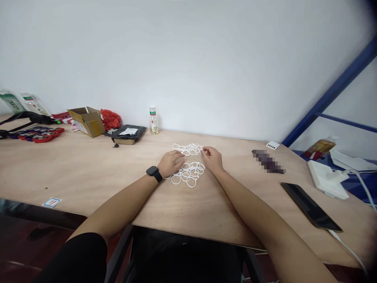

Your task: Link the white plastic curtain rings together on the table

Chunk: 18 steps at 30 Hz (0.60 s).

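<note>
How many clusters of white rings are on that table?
2. The farther cluster lies toward the wall, by the fingertips of the right hand; the nearer cluster lies beside the left hand, which may hide part of it.

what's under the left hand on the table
Part of a white ring peeks out below the left hand, against the wooden tabletop. Whatever lies directly beneath the palm and fingers is covered, so I can't tell what is there.
</note>
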Available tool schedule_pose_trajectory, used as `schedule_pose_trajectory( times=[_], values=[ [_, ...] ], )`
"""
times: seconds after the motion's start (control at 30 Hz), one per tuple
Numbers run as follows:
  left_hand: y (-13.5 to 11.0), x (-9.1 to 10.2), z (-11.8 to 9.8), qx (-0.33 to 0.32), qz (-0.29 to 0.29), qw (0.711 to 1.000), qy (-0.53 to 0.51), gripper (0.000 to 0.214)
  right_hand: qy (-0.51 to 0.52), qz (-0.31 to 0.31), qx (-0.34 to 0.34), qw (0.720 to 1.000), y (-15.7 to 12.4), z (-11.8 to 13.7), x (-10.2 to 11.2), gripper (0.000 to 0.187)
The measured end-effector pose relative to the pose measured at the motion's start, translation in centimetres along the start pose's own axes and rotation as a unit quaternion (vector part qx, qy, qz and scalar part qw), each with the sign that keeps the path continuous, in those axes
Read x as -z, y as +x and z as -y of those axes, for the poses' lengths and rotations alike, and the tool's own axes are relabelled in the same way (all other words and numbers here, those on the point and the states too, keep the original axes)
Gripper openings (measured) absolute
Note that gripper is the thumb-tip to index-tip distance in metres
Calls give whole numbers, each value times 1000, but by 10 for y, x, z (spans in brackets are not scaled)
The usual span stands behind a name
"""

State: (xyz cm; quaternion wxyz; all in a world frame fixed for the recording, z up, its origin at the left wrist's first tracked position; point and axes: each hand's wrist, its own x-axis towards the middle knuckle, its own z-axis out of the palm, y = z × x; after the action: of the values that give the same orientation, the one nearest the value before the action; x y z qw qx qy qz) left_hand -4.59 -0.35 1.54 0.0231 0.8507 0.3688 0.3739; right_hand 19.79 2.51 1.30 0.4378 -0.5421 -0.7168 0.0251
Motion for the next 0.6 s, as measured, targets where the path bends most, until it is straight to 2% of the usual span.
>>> schedule_pose_trajectory(
  times=[0.17,0.3,0.47,0.6],
  values=[
    [1,3,-3,-20,-96,995,4,33,74,-2,158,985,-14,27,-11,21],
    [1,5,-9,-32,-114,993,15,22,102,9,248,963,-21,41,-14,18],
    [2,4,-14,-29,-84,996,26,19,102,14,258,961,-23,43,-12,17],
    [1,3,-14,-32,-84,996,25,19,111,13,259,959,-23,41,-13,17]
  ],
)
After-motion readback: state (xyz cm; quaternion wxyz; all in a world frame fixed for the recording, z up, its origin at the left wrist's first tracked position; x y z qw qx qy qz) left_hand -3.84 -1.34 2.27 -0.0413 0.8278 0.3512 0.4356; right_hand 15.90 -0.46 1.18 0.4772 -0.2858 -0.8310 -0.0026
